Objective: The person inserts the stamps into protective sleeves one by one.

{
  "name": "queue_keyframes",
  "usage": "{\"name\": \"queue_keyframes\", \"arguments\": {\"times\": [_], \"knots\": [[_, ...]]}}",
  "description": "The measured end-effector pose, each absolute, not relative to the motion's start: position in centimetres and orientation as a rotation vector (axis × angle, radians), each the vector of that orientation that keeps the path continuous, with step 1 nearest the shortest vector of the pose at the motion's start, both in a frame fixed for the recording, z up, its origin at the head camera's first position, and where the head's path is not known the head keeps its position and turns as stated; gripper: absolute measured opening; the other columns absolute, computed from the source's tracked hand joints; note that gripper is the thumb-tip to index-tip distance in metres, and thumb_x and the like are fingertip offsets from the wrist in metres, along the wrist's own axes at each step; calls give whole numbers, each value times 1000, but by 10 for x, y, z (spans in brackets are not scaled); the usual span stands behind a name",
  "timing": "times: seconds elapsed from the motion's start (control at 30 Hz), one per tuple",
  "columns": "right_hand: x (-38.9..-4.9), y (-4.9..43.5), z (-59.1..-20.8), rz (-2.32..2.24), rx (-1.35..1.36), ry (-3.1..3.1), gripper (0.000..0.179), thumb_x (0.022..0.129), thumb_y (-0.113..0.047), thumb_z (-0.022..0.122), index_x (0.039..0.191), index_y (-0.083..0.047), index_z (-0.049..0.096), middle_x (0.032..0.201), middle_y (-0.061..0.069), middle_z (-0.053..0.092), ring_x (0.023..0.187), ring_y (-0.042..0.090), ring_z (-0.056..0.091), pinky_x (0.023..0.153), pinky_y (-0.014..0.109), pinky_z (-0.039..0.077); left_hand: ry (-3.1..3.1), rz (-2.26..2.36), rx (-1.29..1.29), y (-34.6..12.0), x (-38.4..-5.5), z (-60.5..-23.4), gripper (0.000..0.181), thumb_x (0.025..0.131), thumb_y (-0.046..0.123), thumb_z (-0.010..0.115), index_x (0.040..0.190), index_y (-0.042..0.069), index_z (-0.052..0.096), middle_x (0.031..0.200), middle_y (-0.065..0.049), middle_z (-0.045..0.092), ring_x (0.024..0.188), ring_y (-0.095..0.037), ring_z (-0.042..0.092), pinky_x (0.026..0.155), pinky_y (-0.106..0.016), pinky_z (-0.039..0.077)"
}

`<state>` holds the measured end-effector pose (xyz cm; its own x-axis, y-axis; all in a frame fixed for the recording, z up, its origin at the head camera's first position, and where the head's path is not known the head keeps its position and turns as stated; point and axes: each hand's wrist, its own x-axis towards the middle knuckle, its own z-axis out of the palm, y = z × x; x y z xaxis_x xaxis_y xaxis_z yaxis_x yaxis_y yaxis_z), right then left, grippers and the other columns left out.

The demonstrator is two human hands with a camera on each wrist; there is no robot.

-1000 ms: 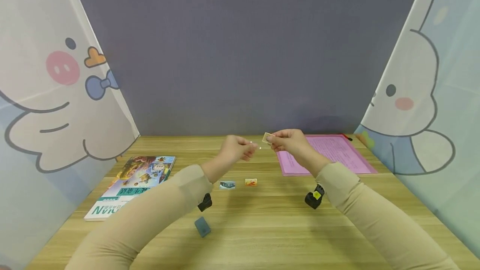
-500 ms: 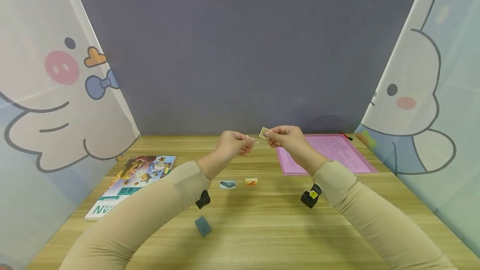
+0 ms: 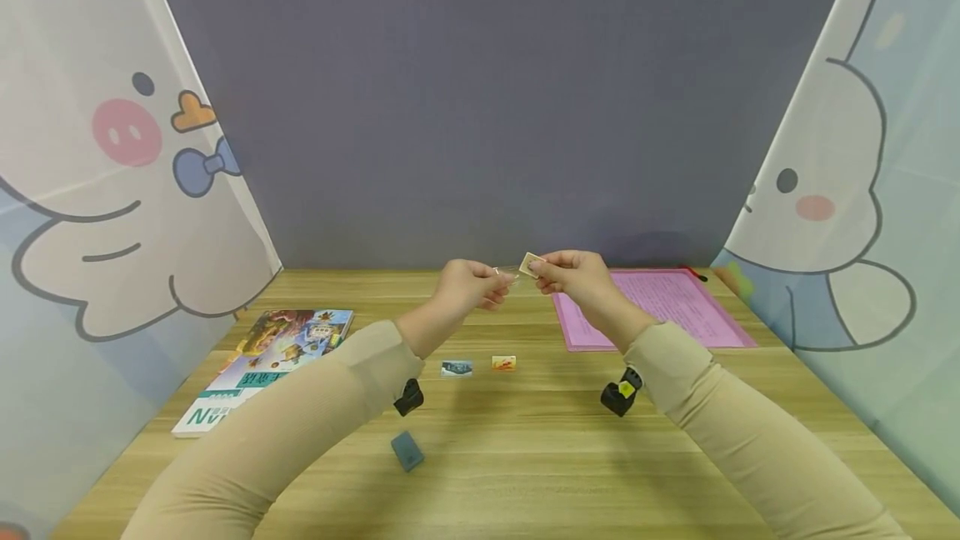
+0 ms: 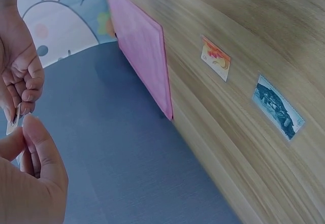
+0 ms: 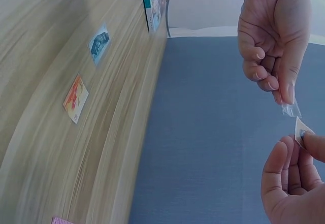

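Observation:
Both hands are raised over the far part of the table, fingertips close together. Between thumb and fingers my left hand (image 3: 467,286) pinches a small clear plastic sleeve (image 5: 291,109). My right hand (image 3: 576,275) pinches a pale postage stamp (image 3: 529,264) by its edge. A corner of that stamp points at the sleeve's open end in the right wrist view, right at its rim. On the wood below the hands lie a blue stamp (image 3: 457,368) and an orange-red stamp (image 3: 504,363), side by side. The left fingers hide part of the sleeve.
A colourful book (image 3: 296,348) lies at the left, partly behind the left sleeve. At the back right is a pink folder (image 3: 667,307) with printed text. A small blue-grey rectangular object (image 3: 407,451) lies nearer on the table (image 3: 525,473). A grey panel (image 3: 480,107) stands behind.
The stamp in my right hand has turned and risen a little towards the left. The clear sleeve now spans the gap between both hands' fingertips. Things on the table have stayed put.

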<state>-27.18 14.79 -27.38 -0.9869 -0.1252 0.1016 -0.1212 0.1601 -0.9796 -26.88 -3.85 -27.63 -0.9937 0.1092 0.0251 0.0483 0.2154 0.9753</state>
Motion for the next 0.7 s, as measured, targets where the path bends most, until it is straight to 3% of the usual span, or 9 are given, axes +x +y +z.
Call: {"name": "queue_keyframes", "arguments": {"times": [0.4,0.57,0.7], "knots": [[-269,144,-276,-2030,-264,2412,24,93,-16,67,105,4,63,74,-3,66,70,8,63,78,28,59,2386,1943,123,-39,-268,-275,22,89,16,72,94,-5,72,94,-20,72,68,-17,67,67,-30,62],[-268,142,-277,-1995,-286,2445,26,93,-18,67,106,4,64,74,-5,67,72,10,64,78,27,58,2371,1961,98,-40,-268,-277,22,89,16,72,93,-5,71,86,-14,72,65,-14,65,79,-41,61],[-268,140,-279,-1962,-294,2455,26,93,-19,67,107,3,65,74,-6,67,75,12,65,82,30,58,2369,1965,103,-41,-269,-279,21,89,15,72,89,-6,70,81,-11,72,61,-11,64,76,-39,62]]}}
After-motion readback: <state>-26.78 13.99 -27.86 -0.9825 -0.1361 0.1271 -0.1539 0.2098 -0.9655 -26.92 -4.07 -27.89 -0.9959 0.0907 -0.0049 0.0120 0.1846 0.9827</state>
